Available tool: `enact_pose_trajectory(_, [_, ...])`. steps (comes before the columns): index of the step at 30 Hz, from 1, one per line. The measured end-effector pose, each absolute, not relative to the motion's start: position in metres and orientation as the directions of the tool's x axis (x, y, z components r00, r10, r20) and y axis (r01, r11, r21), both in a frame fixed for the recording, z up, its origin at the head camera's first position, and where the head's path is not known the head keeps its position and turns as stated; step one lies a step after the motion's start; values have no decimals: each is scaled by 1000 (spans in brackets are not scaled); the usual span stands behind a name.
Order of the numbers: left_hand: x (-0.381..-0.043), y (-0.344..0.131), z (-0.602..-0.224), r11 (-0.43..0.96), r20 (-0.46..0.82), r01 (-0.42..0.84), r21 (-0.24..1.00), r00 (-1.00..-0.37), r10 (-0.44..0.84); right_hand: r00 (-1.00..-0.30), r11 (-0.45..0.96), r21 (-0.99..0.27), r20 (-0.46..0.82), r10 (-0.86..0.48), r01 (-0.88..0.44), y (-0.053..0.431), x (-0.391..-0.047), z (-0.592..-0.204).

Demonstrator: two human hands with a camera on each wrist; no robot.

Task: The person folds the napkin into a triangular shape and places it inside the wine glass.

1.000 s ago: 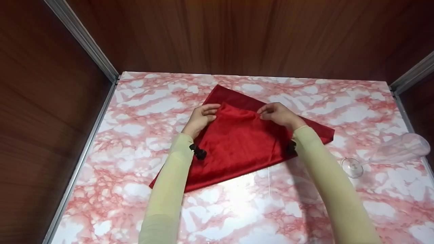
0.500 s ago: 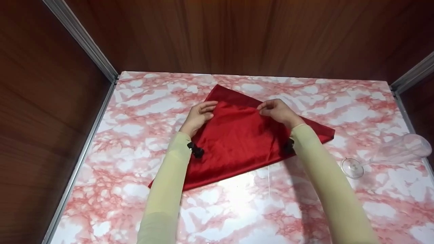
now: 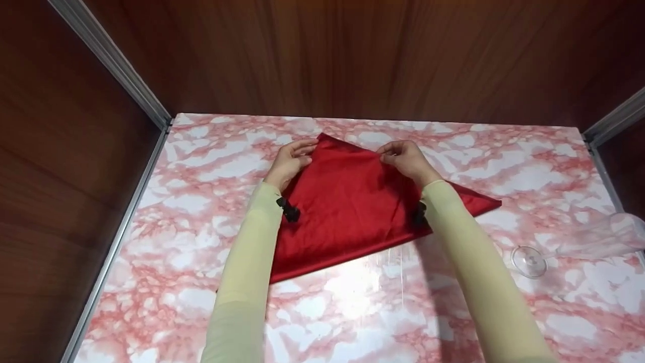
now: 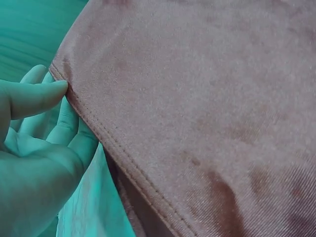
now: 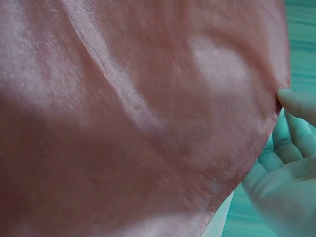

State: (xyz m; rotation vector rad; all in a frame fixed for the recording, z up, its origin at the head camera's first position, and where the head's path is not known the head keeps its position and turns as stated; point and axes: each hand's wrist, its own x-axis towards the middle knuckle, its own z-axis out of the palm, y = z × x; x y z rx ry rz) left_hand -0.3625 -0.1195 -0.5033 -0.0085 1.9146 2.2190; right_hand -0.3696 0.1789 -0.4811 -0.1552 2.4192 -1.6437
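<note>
A shiny red cloth (image 3: 347, 201) is folded over itself on the table, its upper layer lifted at the far side. My left hand (image 3: 291, 162) pinches that layer's stitched left edge near the far corner; the left wrist view shows the thumb on top of the hem (image 4: 106, 133) and the fingers beneath. With thumb and fingertips, my right hand (image 3: 407, 160) pinches the far edge farther right. In the right wrist view the cloth (image 5: 163, 123) fills most of the picture, and the right thumb (image 5: 296, 104) presses on its edge. The lower layer is mostly covered.
A clear, limp plastic-looking object (image 3: 602, 237) lies at the right side of the table (image 3: 166, 242), with a small clear disc (image 3: 529, 261) beside it. Brown wood-grain panels (image 3: 352, 60) stand behind and at both sides, with metal strips at the corners.
Both hands have moved away from me, carrying the upper layer's edge toward the cloth's far edge. Less of the darker lower layer shows now. The camera view has shifted slightly.
</note>
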Motion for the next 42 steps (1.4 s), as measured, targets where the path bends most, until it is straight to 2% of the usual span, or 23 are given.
enact_pose_trajectory(16, [-352,-122,-512,-85,-136,-150,985,-979,149,-973,336,-940,-134,-189,64,181,-361,-494])
enact_pose_trajectory(23, [-342,-124,-511,-55,-156,-170,984,-968,198,-975,317,-947,-116,-188,52,190,-353,-494])
enact_pose_trajectory(30, [-333,-125,-516,33,-226,-225,974,-946,230,-956,292,-946,-206,-211,139,197,-337,-487])
enact_pose_trajectory(42, [-313,-121,-523,57,-269,-263,963,-927,262,-918,327,-921,-303,-257,212,219,-319,-498])
